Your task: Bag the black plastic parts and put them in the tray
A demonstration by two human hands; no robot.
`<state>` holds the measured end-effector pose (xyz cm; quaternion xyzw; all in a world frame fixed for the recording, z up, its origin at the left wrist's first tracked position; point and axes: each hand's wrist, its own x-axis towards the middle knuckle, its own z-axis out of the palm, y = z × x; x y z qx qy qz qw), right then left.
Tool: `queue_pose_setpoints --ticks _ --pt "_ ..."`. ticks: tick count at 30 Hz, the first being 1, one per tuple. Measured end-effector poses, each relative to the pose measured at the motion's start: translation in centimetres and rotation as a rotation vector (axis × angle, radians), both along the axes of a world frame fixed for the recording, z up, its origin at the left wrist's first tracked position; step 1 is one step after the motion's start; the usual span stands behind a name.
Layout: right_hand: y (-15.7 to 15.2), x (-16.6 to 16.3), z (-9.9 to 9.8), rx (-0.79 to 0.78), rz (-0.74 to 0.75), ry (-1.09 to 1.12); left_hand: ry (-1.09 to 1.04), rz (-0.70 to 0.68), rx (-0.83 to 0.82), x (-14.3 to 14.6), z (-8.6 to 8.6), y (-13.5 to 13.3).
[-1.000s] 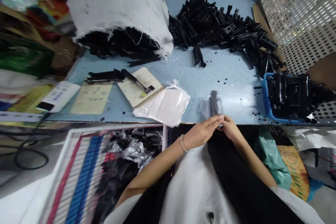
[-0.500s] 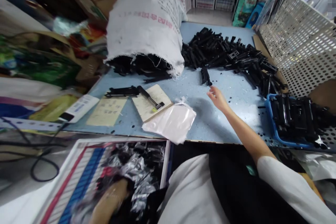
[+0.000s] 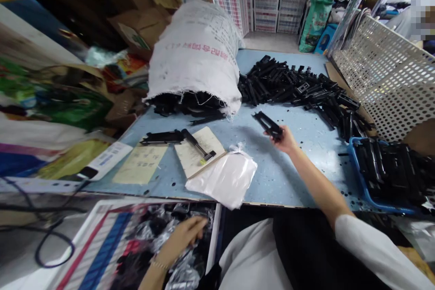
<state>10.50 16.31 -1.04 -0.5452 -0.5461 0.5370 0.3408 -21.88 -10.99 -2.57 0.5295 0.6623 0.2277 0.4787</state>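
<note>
My right hand (image 3: 284,139) is closed around one end of a long black plastic part (image 3: 265,122) with a slot along its middle, tilted above the blue table (image 3: 272,176). Behind it spreads a heap of similar black parts (image 3: 288,84). My left hand (image 3: 185,235), loosely bent with its fingers slightly apart, hovers over a crate (image 3: 102,235) of parts in clear plastic bags (image 3: 185,272); I see nothing in it. Between the hands lies a stack of clear plastic bags (image 3: 226,176). A black-handled tool (image 3: 199,147) rests on a pale board (image 3: 190,163) beside it.
A white woven sack (image 3: 197,50) of black parts lies open at the back left. On the right stands a blue basket (image 3: 356,172) packed with black parts, beside a perforated white panel (image 3: 384,68). Another black part (image 3: 163,137) and a handwritten sheet (image 3: 136,167) lie at the left.
My right hand has picked up the single black part from in front of the heap and lifted it toward me. My left hand has moved up and right over the crate. The view has tilted up.
</note>
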Motion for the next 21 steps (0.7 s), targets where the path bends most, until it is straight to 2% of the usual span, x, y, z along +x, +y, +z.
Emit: queue_pose_setpoints --ticks 2,3,5,8,10,12,16,18,21 --pt "-5.0 0.1 0.0 -0.141 0.18 0.355 -0.186 0.025 0.083 3.6 0.5 3.7" --pt "-7.5 0.0 0.0 -0.191 0.245 0.446 -0.316 0.049 0.218 6.1 0.9 5.8" --pt "-11.8 -0.1 -0.2 -0.23 0.302 0.464 -0.551 0.002 0.412 11.5 1.9 9.6" --pt "-15.1 1.2 0.0 -0.049 0.164 0.249 -0.555 0.081 0.446 17.9 3.1 12.7" --pt "-15.2 3.1 0.5 0.104 -0.016 0.1 -0.467 0.097 0.457 20.2 3.5 13.0" --pt "-14.3 5.4 1.3 0.271 -0.121 -0.037 -0.42 0.053 0.463 21.5 3.6 12.4" --pt "-12.2 7.3 2.4 0.643 -0.058 -0.353 -0.428 -0.053 0.402 22.8 3.6 11.3" --pt "-11.6 6.6 2.3 0.636 -0.051 -0.322 -0.403 -0.053 0.394 23.2 3.6 11.2" --pt "-11.9 5.4 1.8 0.427 -0.067 -0.137 -0.359 0.005 0.414 23.0 3.7 12.1"
